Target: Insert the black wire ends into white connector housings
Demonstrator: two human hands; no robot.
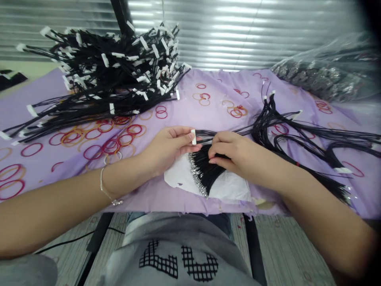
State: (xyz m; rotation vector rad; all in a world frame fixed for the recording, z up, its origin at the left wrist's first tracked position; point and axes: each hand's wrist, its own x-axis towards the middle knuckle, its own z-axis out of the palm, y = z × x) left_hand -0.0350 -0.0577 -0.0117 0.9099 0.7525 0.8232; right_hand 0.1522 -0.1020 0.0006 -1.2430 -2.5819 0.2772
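Observation:
My left hand (168, 147) pinches a small white connector (193, 137) at the end of thin black wires. My right hand (229, 153) is closed over a fanned bundle of black wires (205, 169) whose silver metal tips point down toward me. The bundle lies on a white sheet (229, 188) near the table's front edge. The two hands sit close together, almost touching, above the bundle.
A big heap of black wire harnesses with white connectors (119, 67) fills the back left of the purple patterned cloth (214, 103). More loose black wires (297, 131) trail to the right. A clear plastic bag of parts (324, 75) lies at the back right.

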